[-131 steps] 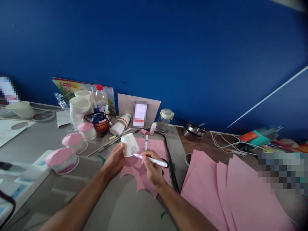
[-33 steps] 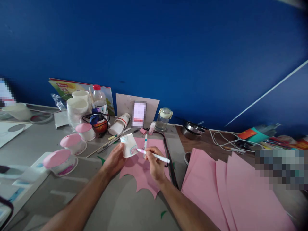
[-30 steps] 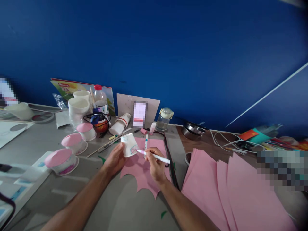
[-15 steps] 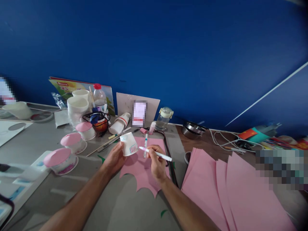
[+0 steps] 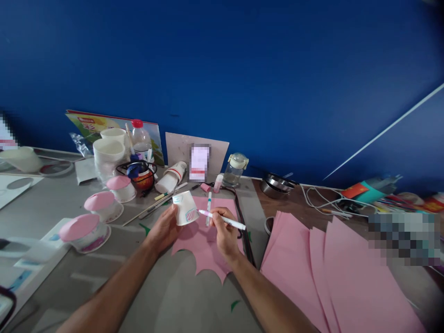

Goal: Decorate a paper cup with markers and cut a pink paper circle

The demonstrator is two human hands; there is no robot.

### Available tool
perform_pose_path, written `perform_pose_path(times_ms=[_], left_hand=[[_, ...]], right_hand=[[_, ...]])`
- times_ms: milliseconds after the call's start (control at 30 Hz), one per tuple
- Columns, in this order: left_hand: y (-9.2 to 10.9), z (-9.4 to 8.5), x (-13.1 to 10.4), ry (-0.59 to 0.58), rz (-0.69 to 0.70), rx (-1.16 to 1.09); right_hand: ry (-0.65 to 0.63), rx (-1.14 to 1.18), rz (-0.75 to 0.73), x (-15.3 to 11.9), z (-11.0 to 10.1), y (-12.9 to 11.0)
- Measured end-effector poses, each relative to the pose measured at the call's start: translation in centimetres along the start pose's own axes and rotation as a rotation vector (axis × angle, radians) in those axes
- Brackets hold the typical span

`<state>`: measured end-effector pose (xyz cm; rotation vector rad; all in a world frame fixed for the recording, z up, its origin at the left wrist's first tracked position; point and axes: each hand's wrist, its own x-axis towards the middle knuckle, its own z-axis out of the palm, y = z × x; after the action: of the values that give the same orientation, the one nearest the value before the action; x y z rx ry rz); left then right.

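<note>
My left hand [image 5: 165,230] grips a white paper cup [image 5: 185,207] from its left side, the cup turned upside down and tilted a little. Pink hatching inside a blue outline marks the cup's lower right, with a blue mark near its top left. Between the fingers of my right hand [image 5: 225,233] is a white marker [image 5: 229,222], its pink tip close to the cup's right edge; whether it touches I cannot tell. Beneath both hands lies a scallop-edged pink paper [image 5: 211,259]. A second marker with a teal band [image 5: 208,206] rests on that paper, behind my right hand.
Several cups with pink tops [image 5: 100,201] stand at left, before stacked white cups [image 5: 109,155] and a red-capped bottle [image 5: 140,136]. A glass jar [image 5: 236,170] and metal bowls [image 5: 277,186] are at the back. Pink sheets [image 5: 287,259] cover the right side.
Pink hatching on the cup looks fuller than before. Both hands keep nearly the same hold, and the whole view has shifted slightly.
</note>
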<state>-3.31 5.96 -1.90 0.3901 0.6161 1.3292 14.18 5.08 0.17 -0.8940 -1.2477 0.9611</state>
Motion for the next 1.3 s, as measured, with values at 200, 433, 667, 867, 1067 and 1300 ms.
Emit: perform_pose_path(times_ms=[200,433,667,867,1067,1300], left_hand=[[0.0,0.3,-0.1,-0.003,-0.009,-0.006],[0.1,0.4,-0.1,0.028,0.004,-0.031],[0.2,0.0,0.1,-0.001,0.009,-0.044],[0.1,0.1,0.0,-0.002,0.009,-0.035],[0.1,0.3,-0.1,-0.007,-0.004,-0.028],[0.3,0.2,-0.1,-0.002,-0.027,-0.021]], right_hand=[[-0.015,-0.018,0.016,0.1,0.0,-0.3],[-0.036,0.017,0.042,-0.1,-0.1,-0.4],[-0.018,0.038,0.051,-0.1,-0.1,-0.1],[0.031,0.075,0.034,0.2,-0.2,0.7],[0.003,0.053,0.047,0.1,0.0,0.2],[-0.031,0.012,0.049,0.0,0.1,-0.4]])
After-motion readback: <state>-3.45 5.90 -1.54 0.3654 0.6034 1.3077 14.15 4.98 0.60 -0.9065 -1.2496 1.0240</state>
